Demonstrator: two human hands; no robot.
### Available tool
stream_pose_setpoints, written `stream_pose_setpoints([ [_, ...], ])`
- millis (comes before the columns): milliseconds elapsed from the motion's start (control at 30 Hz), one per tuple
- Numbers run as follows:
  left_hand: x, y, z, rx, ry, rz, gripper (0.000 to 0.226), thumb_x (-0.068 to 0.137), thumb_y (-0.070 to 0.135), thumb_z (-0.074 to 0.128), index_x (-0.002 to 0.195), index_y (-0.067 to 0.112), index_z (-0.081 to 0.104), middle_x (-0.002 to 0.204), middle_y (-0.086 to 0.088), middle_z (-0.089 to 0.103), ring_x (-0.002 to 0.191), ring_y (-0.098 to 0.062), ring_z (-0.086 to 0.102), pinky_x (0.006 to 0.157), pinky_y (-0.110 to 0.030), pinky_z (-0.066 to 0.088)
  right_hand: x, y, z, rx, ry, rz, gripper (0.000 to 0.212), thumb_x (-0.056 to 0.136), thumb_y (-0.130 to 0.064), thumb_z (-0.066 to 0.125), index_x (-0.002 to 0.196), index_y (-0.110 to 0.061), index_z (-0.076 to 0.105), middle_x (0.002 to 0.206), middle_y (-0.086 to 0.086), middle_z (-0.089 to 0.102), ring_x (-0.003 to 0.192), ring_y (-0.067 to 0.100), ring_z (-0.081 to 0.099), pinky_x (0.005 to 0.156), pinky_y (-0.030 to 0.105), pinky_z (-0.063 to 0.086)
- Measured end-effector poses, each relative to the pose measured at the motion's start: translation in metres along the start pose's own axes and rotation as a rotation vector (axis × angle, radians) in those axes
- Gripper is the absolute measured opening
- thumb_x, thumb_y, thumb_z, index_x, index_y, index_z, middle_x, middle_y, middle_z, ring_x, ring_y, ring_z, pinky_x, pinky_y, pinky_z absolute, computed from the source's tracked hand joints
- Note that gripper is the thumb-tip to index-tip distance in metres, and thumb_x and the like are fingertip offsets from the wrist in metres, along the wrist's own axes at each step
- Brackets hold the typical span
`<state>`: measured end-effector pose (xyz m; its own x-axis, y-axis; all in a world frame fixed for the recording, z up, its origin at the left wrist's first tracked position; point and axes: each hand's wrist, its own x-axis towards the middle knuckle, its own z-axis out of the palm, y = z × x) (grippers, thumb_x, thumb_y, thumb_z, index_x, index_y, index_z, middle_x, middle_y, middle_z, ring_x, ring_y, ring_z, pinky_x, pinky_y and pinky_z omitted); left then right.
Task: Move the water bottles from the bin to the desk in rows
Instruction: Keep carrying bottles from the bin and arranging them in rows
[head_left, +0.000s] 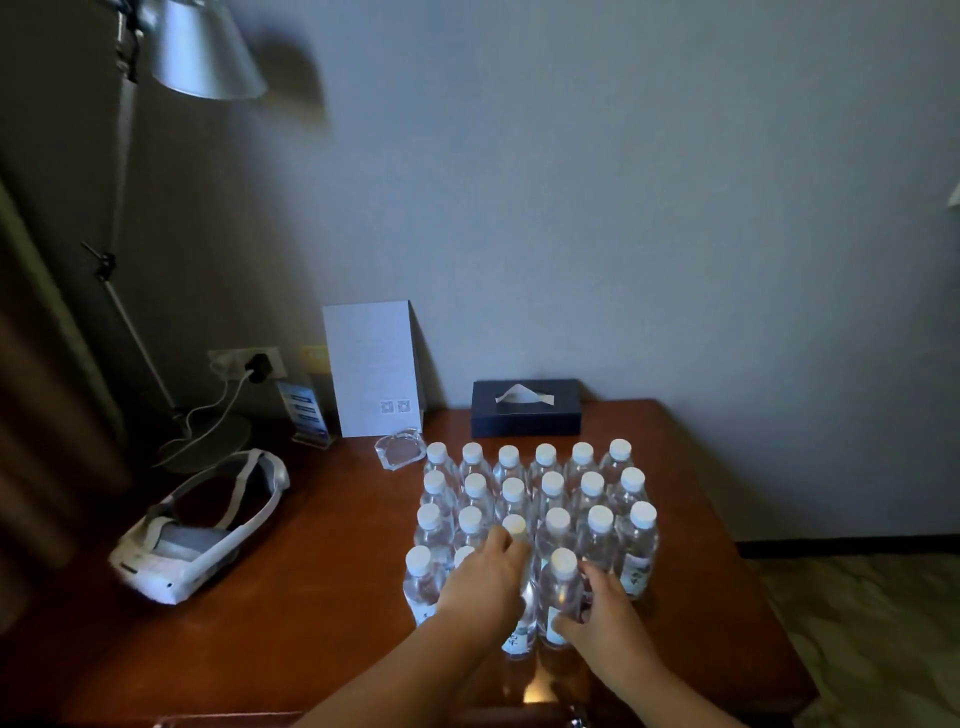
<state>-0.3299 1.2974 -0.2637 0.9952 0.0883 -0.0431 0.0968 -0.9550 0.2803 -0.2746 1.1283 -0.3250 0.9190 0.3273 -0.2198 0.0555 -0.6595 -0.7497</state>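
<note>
Bottles: clear plastic water bottles with white caps (550, 486) stand upright in rows on the reddish-brown wooden desk (322, 613), in front of the dark blue tissue box (525, 410); bin not in view.
Left hand (480, 584): fingers curled round a front-row bottle (519, 631).
Right hand (605, 613): grips the neighbouring front bottle (560, 597) at mid-body.
Handling: likely full, moderately heavy, thin walls that give; smooth plastic, so hold the body.
Risk: tight packing, so a nudge may topple neighbours.

A white headset (200, 535) is lying at the left of the frame, a desk lamp (156, 208) is standing in the upper left, a white card (371, 369) is leaning against the wall, and a dark tissue box (525, 409) is sitting centre-frame.
</note>
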Motion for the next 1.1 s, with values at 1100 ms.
stream_pose_setpoints([
  [1100, 0.123, 0.556, 0.0, -0.819, -0.18, 0.438, 0.014, 0.097, 0.013, 0.055, 0.093, 0.026, 0.06, 0.081, 0.006, 0.062, 0.061, -0.008, 0.056, 0.048, -0.01, 0.041, -0.185, 0.242, -0.532, 0.575, 0.967, 0.428, 0.013, 0.097, -0.018, 0.05, 0.089, -0.015, 0.059, 0.082, 0.005, 0.061, 0.058, 0.021, 0.06, 0.05, 0.029, 0.045],
])
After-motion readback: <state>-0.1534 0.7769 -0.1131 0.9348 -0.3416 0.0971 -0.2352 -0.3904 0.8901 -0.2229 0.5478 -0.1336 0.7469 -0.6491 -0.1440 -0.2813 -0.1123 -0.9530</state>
